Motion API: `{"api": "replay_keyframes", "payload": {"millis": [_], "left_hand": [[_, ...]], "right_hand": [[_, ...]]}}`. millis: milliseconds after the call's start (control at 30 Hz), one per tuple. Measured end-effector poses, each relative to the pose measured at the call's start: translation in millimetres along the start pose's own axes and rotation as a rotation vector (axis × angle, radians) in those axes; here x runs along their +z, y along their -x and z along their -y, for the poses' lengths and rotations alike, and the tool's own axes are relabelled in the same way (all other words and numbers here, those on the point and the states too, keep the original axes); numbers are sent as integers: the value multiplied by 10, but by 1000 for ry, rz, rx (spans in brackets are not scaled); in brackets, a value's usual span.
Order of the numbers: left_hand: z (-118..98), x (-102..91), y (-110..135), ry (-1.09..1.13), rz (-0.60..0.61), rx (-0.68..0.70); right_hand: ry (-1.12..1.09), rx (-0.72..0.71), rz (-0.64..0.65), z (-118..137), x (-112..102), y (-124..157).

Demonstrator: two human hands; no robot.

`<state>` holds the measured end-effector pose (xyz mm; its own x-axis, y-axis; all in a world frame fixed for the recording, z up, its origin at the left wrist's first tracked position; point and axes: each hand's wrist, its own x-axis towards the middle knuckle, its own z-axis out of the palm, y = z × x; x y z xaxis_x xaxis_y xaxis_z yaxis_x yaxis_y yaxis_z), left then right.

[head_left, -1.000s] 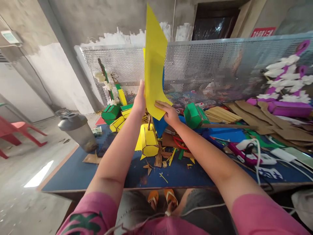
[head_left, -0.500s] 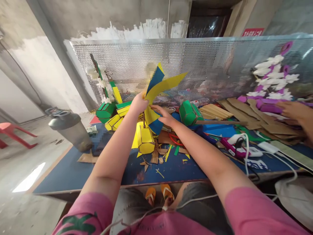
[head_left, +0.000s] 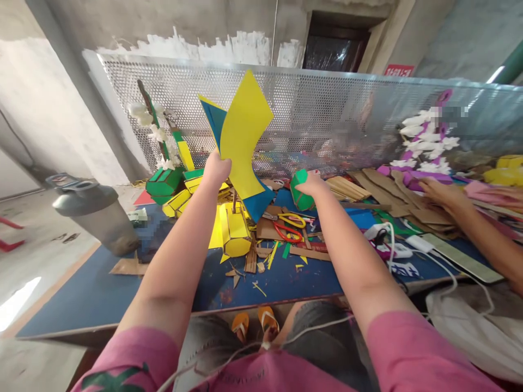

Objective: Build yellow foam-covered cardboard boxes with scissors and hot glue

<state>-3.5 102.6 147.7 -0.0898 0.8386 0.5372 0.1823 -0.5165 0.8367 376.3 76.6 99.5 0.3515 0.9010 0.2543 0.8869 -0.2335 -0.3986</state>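
Curved sheets of paper, yellow on one side and blue on the other (head_left: 247, 136), stand upright in my left hand (head_left: 218, 167), which pinches them by their left edge. My right hand (head_left: 314, 186) lies over a green hexagonal cardboard box (head_left: 300, 198), its thumb across the near face and the other fingers mostly hidden behind. Below the sheets sits a yellow hexagonal box (head_left: 236, 239) with a brown stem rising from it. Scissors with yellow and red handles (head_left: 291, 231) lie between my hands among scraps.
A grey shaker bottle (head_left: 92, 215) stands at the left. Behind runs a perforated metal panel (head_left: 327, 120). White-flowered pieces stand in a green pot (head_left: 163, 185) and a purple one (head_left: 433, 177). Another person's hand (head_left: 439, 193) is by the purple pot. Cables and a power strip (head_left: 382, 247) lie at right.
My right hand has left the paper sheets and moved right onto the green box. The sheets, still in my left hand, have turned to show a broad yellow face. The view has shifted right.
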Motion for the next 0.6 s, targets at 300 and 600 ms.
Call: {"api": "replay_keyframes", "payload": {"millis": [300,600], "left_hand": [[28,-5,-14,23,-9,-46],[20,-9,-88,71,-21,155]], "right_hand": [[149,-184,-14,418,131,267],[237,-545,-124,-11,458,28]]}}
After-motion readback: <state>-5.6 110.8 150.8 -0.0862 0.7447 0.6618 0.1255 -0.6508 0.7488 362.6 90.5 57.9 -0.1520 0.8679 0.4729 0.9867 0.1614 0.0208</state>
